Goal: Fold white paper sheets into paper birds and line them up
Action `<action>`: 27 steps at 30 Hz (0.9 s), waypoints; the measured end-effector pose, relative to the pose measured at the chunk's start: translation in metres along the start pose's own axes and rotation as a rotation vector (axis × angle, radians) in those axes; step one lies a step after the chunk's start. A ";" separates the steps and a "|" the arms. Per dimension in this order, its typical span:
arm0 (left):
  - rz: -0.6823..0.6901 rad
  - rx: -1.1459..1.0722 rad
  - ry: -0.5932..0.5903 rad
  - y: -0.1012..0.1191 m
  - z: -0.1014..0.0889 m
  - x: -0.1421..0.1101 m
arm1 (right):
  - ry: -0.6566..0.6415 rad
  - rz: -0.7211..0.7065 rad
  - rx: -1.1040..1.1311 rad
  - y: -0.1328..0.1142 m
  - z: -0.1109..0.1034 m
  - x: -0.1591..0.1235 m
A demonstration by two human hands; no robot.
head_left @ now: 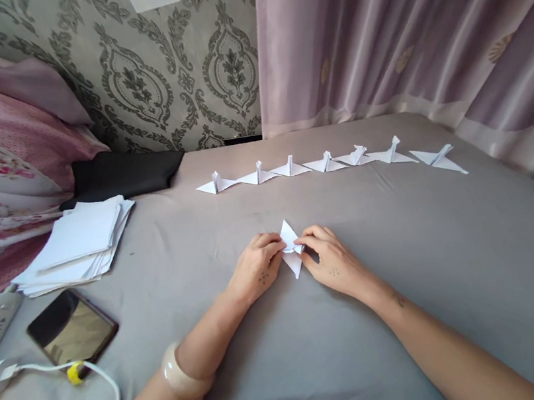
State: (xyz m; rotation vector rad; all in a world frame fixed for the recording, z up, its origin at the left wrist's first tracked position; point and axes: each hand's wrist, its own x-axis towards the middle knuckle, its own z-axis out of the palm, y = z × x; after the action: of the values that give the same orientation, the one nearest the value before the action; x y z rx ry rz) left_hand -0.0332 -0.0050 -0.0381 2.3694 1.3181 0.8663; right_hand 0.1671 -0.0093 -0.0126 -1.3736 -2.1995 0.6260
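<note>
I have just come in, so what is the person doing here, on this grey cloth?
The left hand and right hand hold a small folded white paper between their fingers. Beyond it, seven folded paper figures sit in a row. A stack of white paper lies to the left.

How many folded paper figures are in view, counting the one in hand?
8: the held figure, between left hand and right hand, and seven similar figures in a row beyond, left to right.

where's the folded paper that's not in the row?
Head view, centre: the folded paper is between the left hand and right hand, nearer the wearer than the paper row.
</note>
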 end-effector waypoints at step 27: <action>-0.161 -0.299 0.094 0.032 -0.018 0.015 | 0.298 -0.064 0.236 -0.003 -0.001 0.002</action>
State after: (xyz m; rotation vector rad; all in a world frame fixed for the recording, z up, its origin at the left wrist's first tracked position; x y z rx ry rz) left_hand -0.0169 -0.0098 -0.0023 1.9889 1.2906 1.0545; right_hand 0.1649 -0.0084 -0.0103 -1.1850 -1.8618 0.5941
